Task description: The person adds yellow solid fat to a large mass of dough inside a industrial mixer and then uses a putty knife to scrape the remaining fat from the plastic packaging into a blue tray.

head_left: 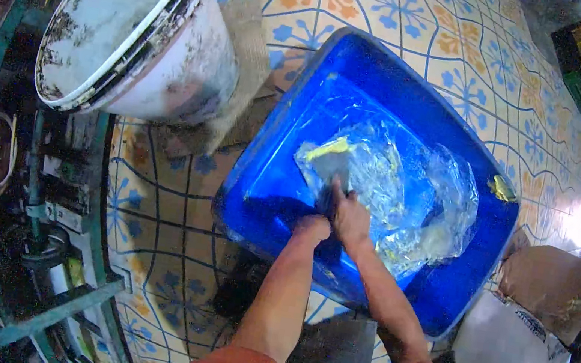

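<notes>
A blue plastic tub (482, 288) lies before me, with crumpled clear plastic film (376, 168) spread over its bottom. Yellowish residue (331, 147) clings to the film. My right hand (351, 220) is closed on a grey flat-bladed scraper (333, 167), the index finger laid along it and the blade resting on the film. Close against it at the tub's near left side, my left hand (313, 228) is closed too; whether it grips the scraper's handle or something else is hidden in shadow. More film (451, 199) lies bunched at the tub's right.
A grimy white bucket (199, 64) stands on cardboard (248, 38) at the upper left. Green metal framework (61, 312) runs along the left. Yellow residue (502, 188) sits on the tub's right corner. At right are a white sack (510, 357) and a brown carton piece (551, 287).
</notes>
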The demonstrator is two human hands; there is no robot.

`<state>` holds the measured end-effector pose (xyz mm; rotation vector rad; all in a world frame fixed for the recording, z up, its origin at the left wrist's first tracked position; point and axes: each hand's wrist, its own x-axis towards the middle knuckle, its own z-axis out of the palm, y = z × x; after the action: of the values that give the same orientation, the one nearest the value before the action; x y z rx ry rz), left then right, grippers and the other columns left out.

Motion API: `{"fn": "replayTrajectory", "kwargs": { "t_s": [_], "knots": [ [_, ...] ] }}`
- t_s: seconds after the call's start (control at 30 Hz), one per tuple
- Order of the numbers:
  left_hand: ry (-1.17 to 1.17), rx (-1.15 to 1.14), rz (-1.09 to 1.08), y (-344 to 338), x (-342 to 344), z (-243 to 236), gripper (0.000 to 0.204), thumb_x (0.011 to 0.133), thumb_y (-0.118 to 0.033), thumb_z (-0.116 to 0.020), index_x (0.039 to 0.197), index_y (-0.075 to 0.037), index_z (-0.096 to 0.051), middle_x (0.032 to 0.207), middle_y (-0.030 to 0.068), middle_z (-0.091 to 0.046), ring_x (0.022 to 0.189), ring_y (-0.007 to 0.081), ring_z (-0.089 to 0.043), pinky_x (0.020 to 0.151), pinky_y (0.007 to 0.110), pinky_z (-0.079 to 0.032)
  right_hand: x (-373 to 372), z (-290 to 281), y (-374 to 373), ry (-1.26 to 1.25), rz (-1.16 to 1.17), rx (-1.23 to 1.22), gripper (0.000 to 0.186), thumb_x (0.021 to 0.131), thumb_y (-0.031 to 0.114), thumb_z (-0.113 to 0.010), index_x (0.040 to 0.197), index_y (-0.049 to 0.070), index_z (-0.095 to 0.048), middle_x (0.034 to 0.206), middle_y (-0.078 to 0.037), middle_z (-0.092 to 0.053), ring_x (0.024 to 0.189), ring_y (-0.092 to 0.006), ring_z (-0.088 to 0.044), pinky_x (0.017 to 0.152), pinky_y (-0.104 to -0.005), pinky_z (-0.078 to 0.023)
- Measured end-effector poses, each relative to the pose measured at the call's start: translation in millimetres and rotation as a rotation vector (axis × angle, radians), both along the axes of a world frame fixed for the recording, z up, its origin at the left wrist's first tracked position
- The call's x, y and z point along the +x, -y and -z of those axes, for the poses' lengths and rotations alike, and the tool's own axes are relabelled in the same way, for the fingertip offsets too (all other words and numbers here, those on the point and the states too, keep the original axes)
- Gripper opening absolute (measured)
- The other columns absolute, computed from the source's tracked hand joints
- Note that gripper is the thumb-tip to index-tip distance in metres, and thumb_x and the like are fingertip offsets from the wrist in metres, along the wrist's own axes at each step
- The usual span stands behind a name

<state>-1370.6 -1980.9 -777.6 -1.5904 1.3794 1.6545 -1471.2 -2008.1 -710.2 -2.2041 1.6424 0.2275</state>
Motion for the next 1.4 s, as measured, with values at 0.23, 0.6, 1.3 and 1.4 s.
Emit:
{"fn": "replayTrajectory", "kwargs": {
  "t_s": [0.23, 0.6, 1.3, 1.4],
  "knots": [
    [-0.115, -0.401, -0.289, -18, 13, -11, 0.028, 0.082, -0.022, -0.045, 0.078, -0.001, -0.063, 0.076, 0.0158, -0.065, 0.06, 0.0261, -0.061, 0.062, 0.043, -0.05, -36, -18, 137, 0.143, 0.17, -0.073, 0.037, 0.082, 0.016, -0.053, 0.119, 0.013, -0.057, 0.09, -0.025, -0.062, 0.073, -0.0391, -0.062, 0.064, -0.0474, -0.048],
    [-0.091, 0.005, 0.087, -9, 24, 21, 0.036, 0.081, -0.034, -0.047, 0.063, -0.009, -0.066, 0.068, 0.0088, -0.066, 0.059, 0.0222, -0.062, 0.054, 0.041, -0.047, 3, -18, 5, 0.064, -0.356, 0.081, 0.058, 0.084, 0.013, -0.047, 0.138, 0.029, -0.036, 0.095, -0.02, -0.061, 0.07, -0.0373, -0.063, 0.059, -0.0464, -0.052],
    [0.268, -0.423, -0.479, 35, 22, -59, 0.059, 0.067, -0.043, -0.071, 0.108, -0.002, -0.059, 0.105, 0.0208, -0.063, 0.104, 0.0376, -0.058, 0.088, 0.046, -0.046, -8, -54, 42, 0.376, 0.046, 0.138, 0.042, 0.086, 0.023, -0.056, 0.127, 0.012, -0.051, 0.079, -0.023, -0.062, 0.07, -0.0375, -0.061, 0.064, -0.0461, -0.046],
    [0.258, -0.451, -0.554, 29, 17, -39, 0.03, 0.078, -0.03, -0.06, 0.092, -0.004, -0.067, 0.097, 0.0203, -0.065, 0.093, 0.0379, -0.062, 0.083, 0.048, -0.047, -4, -61, 55, 0.596, 0.101, 0.149, 0.039, 0.088, 0.027, -0.057, 0.124, 0.013, -0.054, 0.065, -0.015, -0.059, 0.054, -0.0248, -0.058, 0.053, -0.0402, -0.045]
  ]
}}
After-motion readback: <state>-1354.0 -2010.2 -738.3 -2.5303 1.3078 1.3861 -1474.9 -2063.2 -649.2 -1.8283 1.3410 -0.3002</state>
